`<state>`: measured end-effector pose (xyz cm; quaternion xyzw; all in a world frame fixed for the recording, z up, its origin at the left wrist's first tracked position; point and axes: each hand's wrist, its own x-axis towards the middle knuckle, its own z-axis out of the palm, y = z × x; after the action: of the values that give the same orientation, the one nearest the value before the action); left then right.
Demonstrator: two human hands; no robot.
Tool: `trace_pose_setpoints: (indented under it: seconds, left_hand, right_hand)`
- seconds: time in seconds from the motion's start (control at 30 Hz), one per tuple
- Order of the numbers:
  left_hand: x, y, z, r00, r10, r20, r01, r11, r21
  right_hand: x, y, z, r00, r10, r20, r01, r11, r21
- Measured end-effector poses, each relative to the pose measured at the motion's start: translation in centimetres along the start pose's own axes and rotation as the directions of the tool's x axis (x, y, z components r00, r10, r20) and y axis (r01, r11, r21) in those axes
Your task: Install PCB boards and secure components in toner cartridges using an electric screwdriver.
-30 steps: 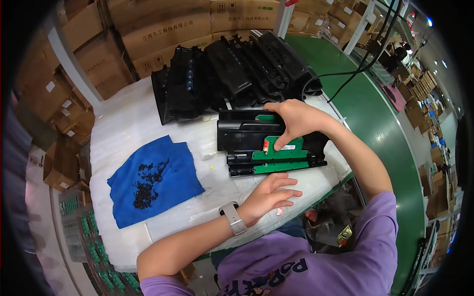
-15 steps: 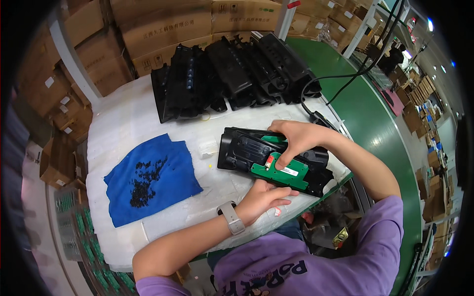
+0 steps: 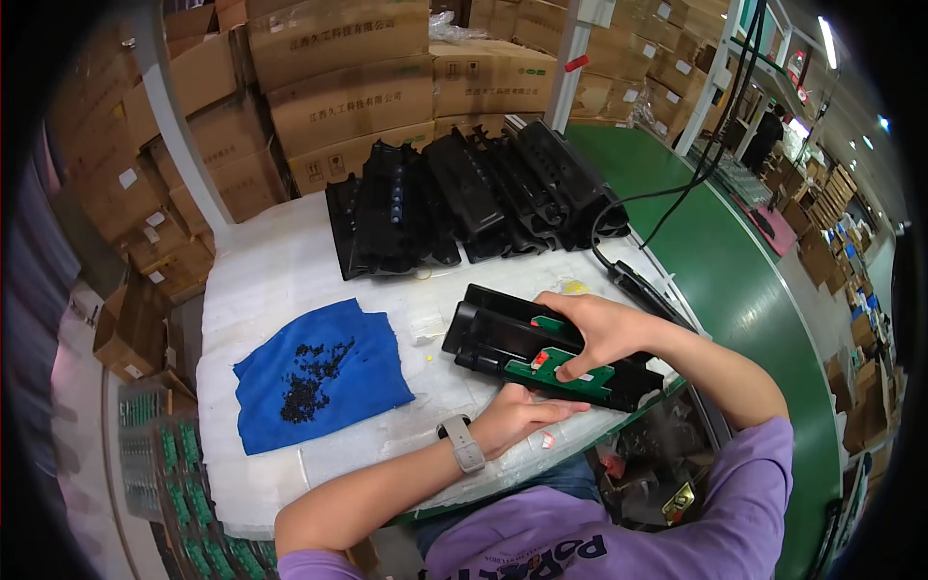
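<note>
A long black plastic housing (image 3: 483, 324) lies aslant near the table's front edge, with a green circuit board (image 3: 520, 367) on its near side. Another green piece shows towards its far side, partly covered by my hand. My right hand (image 3: 611, 333) grips the housing from the right, thumb pressed on the board near a small red-and-white part (image 3: 541, 359) and fingers over the far side. My left hand (image 3: 512, 421) rests against the near edge, its fingers stretched out flat along it. A blue cloth (image 3: 372, 387) to the left carries a pile of tiny black pieces (image 3: 307, 394).
Several black housings (image 3: 464, 193) stand in a row at the back of the white-covered table (image 3: 319, 503). Black cables (image 3: 643, 290) hang down on the right, beside a green surface (image 3: 735, 319). Cardboard boxes (image 3: 338, 97) are stacked behind; trays of green boards (image 3: 179, 483) sit lower left.
My head view has shifted, so the whole scene sits lower and further right. The housing has tilted, its board now seen more edge-on. Both hands stay on it.
</note>
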<state>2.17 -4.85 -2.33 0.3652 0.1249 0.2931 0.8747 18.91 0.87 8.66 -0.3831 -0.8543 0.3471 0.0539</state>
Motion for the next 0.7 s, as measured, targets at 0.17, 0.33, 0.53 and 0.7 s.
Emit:
trace_pose_setpoints:
  seconds: [0.17, 0.33, 0.53, 0.7]
  left_hand:
    - [-0.5, 0.3, -0.5, 0.984, -0.068, -0.162, 0.075, 0.996, 0.041]
    - [-0.6, 0.1, -0.6, 0.988, -0.105, -0.111, 0.124, 0.977, 0.174]
    - [-0.2, -0.3, -0.5, 0.993, -0.106, -0.05, 0.115, 0.965, 0.236]
    - [0.1, -0.3, -0.2, 0.989, -0.134, -0.068, 0.147, 0.953, 0.263]
  right_hand:
    - [-5.3, -1.6, -2.1, 0.935, -0.006, -0.355, -0.144, 0.908, -0.394]
    - [-14.6, 5.8, -5.8, 0.484, 0.295, -0.823, -0.841, 0.417, -0.345]
    - [-29.2, 23.0, -6.2, 0.133, 0.272, -0.953, -0.975, -0.138, -0.175]
    - [-24.2, 21.5, -7.0, 0.362, 0.182, -0.914, -0.932, 0.091, -0.351]
